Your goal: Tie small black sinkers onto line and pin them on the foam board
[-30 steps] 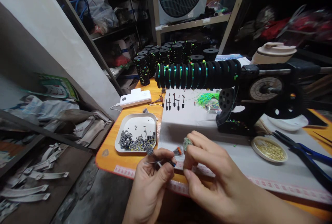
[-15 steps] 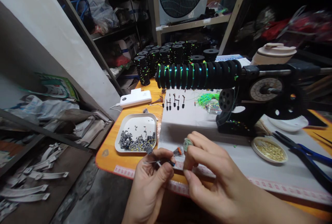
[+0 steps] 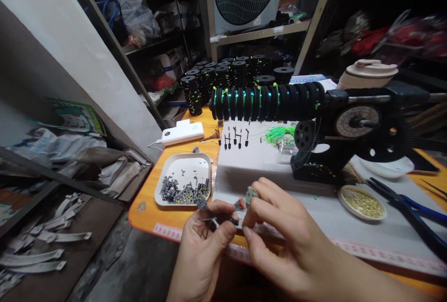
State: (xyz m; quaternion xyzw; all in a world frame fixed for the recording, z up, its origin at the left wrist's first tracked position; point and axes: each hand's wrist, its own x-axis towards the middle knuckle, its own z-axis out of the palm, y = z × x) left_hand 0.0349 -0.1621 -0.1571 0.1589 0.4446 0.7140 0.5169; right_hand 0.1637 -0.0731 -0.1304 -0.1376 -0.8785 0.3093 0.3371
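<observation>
Between the thumb and fingers of my left hand [image 3: 206, 250] is a small dark piece with a bluish tip [image 3: 234, 222]; its kind is unclear. A thin pale needle-like rod [image 3: 205, 219] and a grey bundle [image 3: 201, 202] also stick out from this hand. Just to the right, my right hand [image 3: 286, 234] has thumb and index finger pinched close to the dark tip; whatever is in the pinch is too small to name. A grey-green clump [image 3: 250, 195] is tucked at its curled fingers. Behind the hands lies a small orange-and-grey piece [image 3: 239, 204].
A white tray [image 3: 164, 164] of small dark and yellow-marked parts stands left. Behind is a machine shaft carrying black spools [image 3: 267, 101] wound with green line. Blue-handled pliers [image 3: 405, 204] and a dish of gold-coloured bits [image 3: 363, 203] lie right. A tape measure [image 3: 384, 251] runs along the front edge.
My right hand's pinched fingertips have shifted slightly left, closer to the dark piece. My left hand has moved very slightly right, still holding it.
</observation>
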